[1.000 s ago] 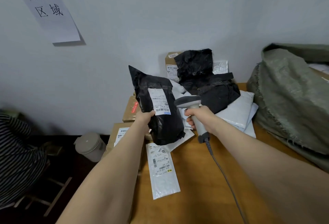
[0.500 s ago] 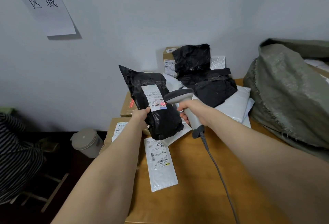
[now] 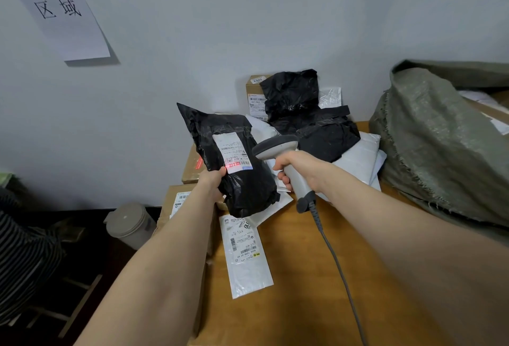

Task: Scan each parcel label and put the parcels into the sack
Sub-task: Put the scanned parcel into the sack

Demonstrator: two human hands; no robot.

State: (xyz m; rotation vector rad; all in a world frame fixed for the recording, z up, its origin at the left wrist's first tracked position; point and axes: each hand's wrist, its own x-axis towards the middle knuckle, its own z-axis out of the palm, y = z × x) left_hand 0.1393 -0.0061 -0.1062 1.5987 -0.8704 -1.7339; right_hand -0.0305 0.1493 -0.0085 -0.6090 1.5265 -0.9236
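My left hand (image 3: 211, 183) grips a black plastic parcel (image 3: 242, 180) by its left edge and holds it upright above the table. Its white label (image 3: 232, 151) faces me, and a red scan line glows across the barcode at the label's lower end. My right hand (image 3: 296, 168) grips a grey handheld scanner (image 3: 278, 149) whose head points at that label from the right. The scanner's cable (image 3: 336, 263) runs down over the table. A green woven sack (image 3: 440, 147) lies at the right, its mouth facing left.
A flat white mailer (image 3: 246, 257) lies on the wooden table (image 3: 303, 304) below the held parcel. Behind are black bags (image 3: 311, 125), white padded mailers (image 3: 358, 158) and cardboard boxes (image 3: 254, 92). A lidded bin (image 3: 129, 221) stands on the floor at the left, beside a person's striped sleeve (image 3: 22, 257).
The red scan line now falls on the label's barcode. The parcel and scanner have shifted slightly left and up in the view, staying close together.
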